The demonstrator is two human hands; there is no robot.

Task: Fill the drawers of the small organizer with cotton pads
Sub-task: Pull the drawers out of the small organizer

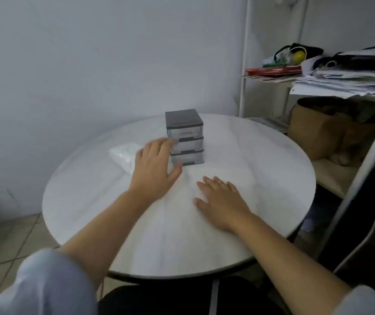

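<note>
Hiding part of the pad bag [122, 153], left hand [155, 170] has grip apart; right hand [221, 201] flat.

Nothing in the head view can be read: no text, label, brand or number. The small organizer [184, 123] has a dark mark on its top drawer [186, 133], too blurred to make out. The stack of papers [345, 84] and the red folder [273, 70] on the shelf [242, 94] show no legible print.
</note>
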